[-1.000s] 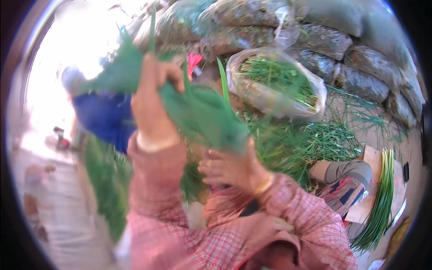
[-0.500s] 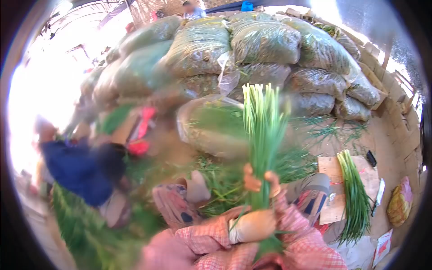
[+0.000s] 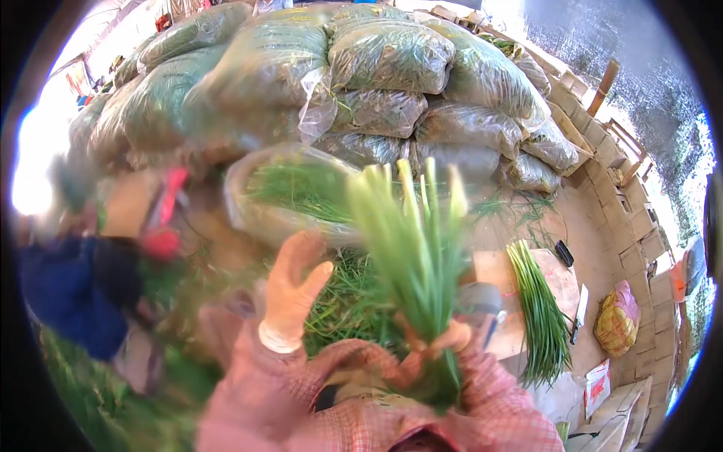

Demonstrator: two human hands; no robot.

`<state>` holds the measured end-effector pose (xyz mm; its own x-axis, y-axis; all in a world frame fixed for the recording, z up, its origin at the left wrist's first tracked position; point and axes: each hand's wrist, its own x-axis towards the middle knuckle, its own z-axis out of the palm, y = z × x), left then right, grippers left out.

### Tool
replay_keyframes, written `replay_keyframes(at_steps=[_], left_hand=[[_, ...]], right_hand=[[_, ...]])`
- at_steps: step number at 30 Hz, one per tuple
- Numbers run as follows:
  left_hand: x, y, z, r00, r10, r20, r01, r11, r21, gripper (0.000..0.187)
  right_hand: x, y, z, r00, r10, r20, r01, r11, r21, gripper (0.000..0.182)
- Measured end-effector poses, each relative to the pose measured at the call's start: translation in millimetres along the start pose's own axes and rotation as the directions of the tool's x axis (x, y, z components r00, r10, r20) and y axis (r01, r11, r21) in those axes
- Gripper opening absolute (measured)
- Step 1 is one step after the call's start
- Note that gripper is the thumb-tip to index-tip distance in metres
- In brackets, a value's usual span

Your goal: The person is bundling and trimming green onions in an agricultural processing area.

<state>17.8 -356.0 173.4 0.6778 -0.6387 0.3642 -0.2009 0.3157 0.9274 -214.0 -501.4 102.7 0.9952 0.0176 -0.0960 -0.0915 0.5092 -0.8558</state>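
Observation:
My right hand (image 3: pixel 437 339) is closed around the lower, green part of a bunch of chives (image 3: pixel 410 256), held upright in front of me with its pale stem ends at the top. Motion smears part of the bunch. To its left, my left hand (image 3: pixel 294 290), in a tan glove with a white cuff, is raised with thumb and fingers apart and nothing in it. Loose green leaves (image 3: pixel 346 301) lie on the ground beyond my lap. A second bunch of chives (image 3: pixel 538 313) rests on a board (image 3: pixel 493 328) at my right.
A knife (image 3: pixel 580 313) and a black object (image 3: pixel 563 253) lie near the board. Beyond is a yellow-pink bundle (image 3: pixel 617 320). An open plastic bag of greens (image 3: pixel 241 196) stands ahead, before stacked full sacks (image 3: pixel 392 56). A person in dark blue (image 3: pixel 71 294) is at left.
My left hand has come away from the bunch and moved up and left, opening. The right hand still grips the bunch, which has spread at the top. The view has shifted right.

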Motion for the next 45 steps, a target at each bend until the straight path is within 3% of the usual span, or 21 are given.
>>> replay_keyframes(at_steps=[4,7,9,14,19,23,24,25,27,30,31,33,35,36,37,38,39,40,41,43,45], left_hand=[[2,39,17,0.853,0.488,0.185,-0.496,0.649,0.577,0.039],[6,24,33,0.853,0.455,0.257,-0.517,0.659,0.546,0.031],[5,9,30,0.909,0.314,0.273,-0.415,0.737,0.533,0.03],[-3,-7,21,0.951,-0.028,0.309,-0.091,0.927,0.363,0.04],[-15,-10,26,0.915,-0.187,0.357,0.193,0.981,0.019,0.04],[-11,14,-6,0.974,-0.221,-0.051,0.201,0.945,-0.257,0.025],[-10,9,-35,0.967,0.117,-0.224,-0.041,0.947,0.319,0.028],[-4,13,-63,0.9,0.25,-0.356,-0.064,0.885,0.461,0.026],[8,35,-136,0.787,0.033,-0.615,-0.17,0.971,-0.165,0.024],[8,19,-243,0.944,0.05,-0.326,-0.188,0.894,-0.407,0.023],[12,8,-234,0.944,0.014,-0.33,-0.027,0.999,-0.036,0.024],[14,-36,-223,0.957,-0.186,-0.221,0.286,0.728,0.623,0.029],[1,-95,-196,0.917,-0.399,-0.003,0.07,0.154,0.986,0.041],[3,-89,-149,0.866,-0.5,-0.022,0.089,0.111,0.99,0.063],[-9,-87,-111,0.847,-0.532,-0.01,0.238,0.362,0.901,0.086],[-18,-99,-82,0.917,-0.361,0.168,0.068,0.557,0.827,0.093],[-22,-99,-53,0.86,-0.441,0.258,0.33,0.865,0.378,0.09],[-20,-100,-28,0.818,-0.44,0.37,0.531,0.825,-0.193,0.088],[-16,-92,-14,0.872,-0.373,0.318,0.469,0.823,-0.319,0.086],[-4,-64,0,0.951,-0.25,0.18,0.308,0.782,-0.542,0.082],[8,-61,-7,0.963,-0.153,0.223,0.222,0.918,-0.329,0.08]], right_hand=[[-2,10,18,0.981,0.103,-0.166,-0.135,0.972,-0.195,0.049],[11,4,47,0.965,-0.046,-0.259,-0.056,0.926,-0.374,0.034],[14,4,50,0.948,0.087,-0.306,-0.215,0.883,-0.417,0.038],[17,20,48,0.952,-0.232,-0.201,-0.085,0.431,-0.898,0.032],[6,50,38,0.878,-0.182,-0.442,-0.202,0.697,-0.688,0.029],[1,43,44,0.869,-0.288,-0.403,-0.18,0.575,-0.798,0.028],[-1,40,46,0.857,-0.28,-0.432,-0.174,0.633,-0.755,0.028],[-4,38,46,0.845,-0.272,-0.461,-0.167,0.684,-0.71,0.029],[-24,46,37,0.772,-0.109,-0.626,-0.333,0.77,-0.544,0.03],[-45,59,19,0.71,-0.099,-0.697,-0.347,0.812,-0.469,0.031],[-49,61,18,0.705,-0.135,-0.696,-0.32,0.816,-0.482,0.032],[-52,59,20,0.686,-0.206,-0.698,-0.298,0.796,-0.527,0.032],[-49,52,25,0.667,-0.244,-0.704,-0.299,0.778,-0.553,0.032],[-46,47,31,0.655,-0.247,-0.714,-0.31,0.774,-0.553,0.032],[-43,43,38,0.643,-0.249,-0.724,-0.321,0.771,-0.55,0.032],[-39,40,46,0.642,-0.267,-0.719,-0.314,0.764,-0.563,0.032],[-35,38,54,0.645,-0.278,-0.712,-0.309,0.757,-0.576,0.032],[-31,38,57,0.653,-0.287,-0.701,-0.305,0.747,-0.59,0.033],[-28,41,58,0.655,-0.407,-0.637,-0.243,0.684,-0.688,0.029],[-19,35,66,0.682,-0.412,-0.604,-0.314,0.581,-0.751,0.047],[-11,30,73,0.703,-0.403,-0.586,-0.351,0.519,-0.779,0.063]])
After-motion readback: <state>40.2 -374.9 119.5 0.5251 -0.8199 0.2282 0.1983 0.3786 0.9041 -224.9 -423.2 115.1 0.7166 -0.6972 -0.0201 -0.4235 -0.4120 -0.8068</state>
